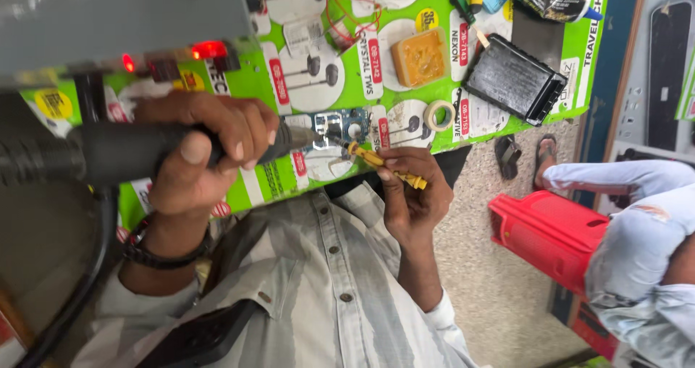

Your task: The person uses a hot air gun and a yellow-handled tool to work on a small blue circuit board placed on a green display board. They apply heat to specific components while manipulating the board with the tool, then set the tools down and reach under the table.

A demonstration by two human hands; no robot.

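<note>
a small circuit board (334, 130) with bright metal shields lies flat on the green printed tabletop (499, 122), right between the two hands. it looks light, thin and stiff, and i judge it fragile; it would be safest held by its bare edges, away from the small parts. the right hand (413, 194) is pinched shut on yellow-handled tweezers (384, 164), whose tip meets the board's right edge. the left hand (199, 158) is wrapped tight round a thick black hot-air handle (116, 151), its metal nozzle just over the board's left side; that tool looks heavy and stiff, its cable pulling downward. the hands stay apart, one on each tool. beyond the board sit a roll of tape (439, 114), an amber block (418, 58) and a black ribbed case (515, 78). a grey unit (123, 20) with red lights is cut off at the top left. what the tweezers grip is too small to tell, and the nozzle mouth is hard to make out. another person's sleeve (637, 223) and a red stool (546, 230) show at right.
</note>
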